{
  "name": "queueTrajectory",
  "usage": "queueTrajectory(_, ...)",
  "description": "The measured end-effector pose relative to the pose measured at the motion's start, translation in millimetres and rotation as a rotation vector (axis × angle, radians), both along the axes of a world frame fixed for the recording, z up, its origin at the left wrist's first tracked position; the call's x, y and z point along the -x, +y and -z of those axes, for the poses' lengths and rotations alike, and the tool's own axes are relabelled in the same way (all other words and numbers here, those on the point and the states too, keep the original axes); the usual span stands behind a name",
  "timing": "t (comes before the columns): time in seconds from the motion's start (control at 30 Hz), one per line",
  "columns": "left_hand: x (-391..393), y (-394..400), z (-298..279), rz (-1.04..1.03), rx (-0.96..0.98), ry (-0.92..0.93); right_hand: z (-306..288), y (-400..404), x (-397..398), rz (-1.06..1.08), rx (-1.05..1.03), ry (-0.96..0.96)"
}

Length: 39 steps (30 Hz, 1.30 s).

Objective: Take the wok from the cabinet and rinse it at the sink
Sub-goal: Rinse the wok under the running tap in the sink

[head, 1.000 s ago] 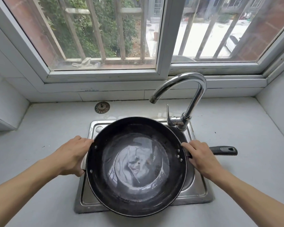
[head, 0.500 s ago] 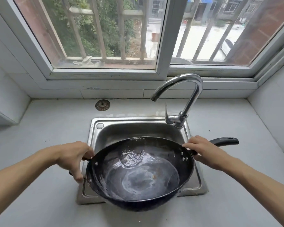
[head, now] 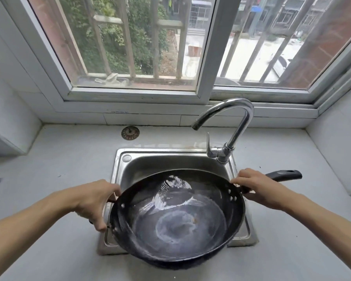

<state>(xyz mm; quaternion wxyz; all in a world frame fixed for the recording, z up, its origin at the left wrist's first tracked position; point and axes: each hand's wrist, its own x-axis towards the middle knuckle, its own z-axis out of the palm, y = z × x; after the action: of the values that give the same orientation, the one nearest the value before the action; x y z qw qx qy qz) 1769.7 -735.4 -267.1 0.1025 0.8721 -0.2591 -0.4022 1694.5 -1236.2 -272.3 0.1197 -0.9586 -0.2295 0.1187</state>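
A large black wok (head: 176,220) hangs over the front half of the steel sink (head: 170,159), tilted with its far rim dipped away from me. Water lies in its bowl and gleams toward the far side. My left hand (head: 95,201) grips the small loop handle on the wok's left rim. My right hand (head: 257,185) grips the long black handle (head: 284,175) close to the rim. The chrome faucet (head: 233,126) curves over the back of the sink, and no water runs from it.
A round metal drain strainer (head: 130,133) lies on the grey counter (head: 59,169) behind the sink's left corner. Tiled walls close in on both sides. A barred window (head: 140,47) runs along the back above the sill.
The wok went from lying level over the sink to being pulled toward me and tilted away. The water inside has slid toward the far side. Both hands kept their grips.
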Motion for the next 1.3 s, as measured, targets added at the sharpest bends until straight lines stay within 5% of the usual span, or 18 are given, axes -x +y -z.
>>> queueTrajectory(0.47,4.4,35.9,-9.0,0.336,0.313,-0.888,-9.6,5.8,6.5,-0.070,-0.080,-0.225)
queueTrajectory(0.97,23.7,35.6,0.0,0.469,0.338,-1.218,-11.8,1.3,24.8,-0.037,-0.046,-0.333)
queueTrajectory(1.3,24.5,46.0,6.1,0.382,0.407,-1.112,-11.1,9.4,22.2,-0.013,-0.050,-0.242)
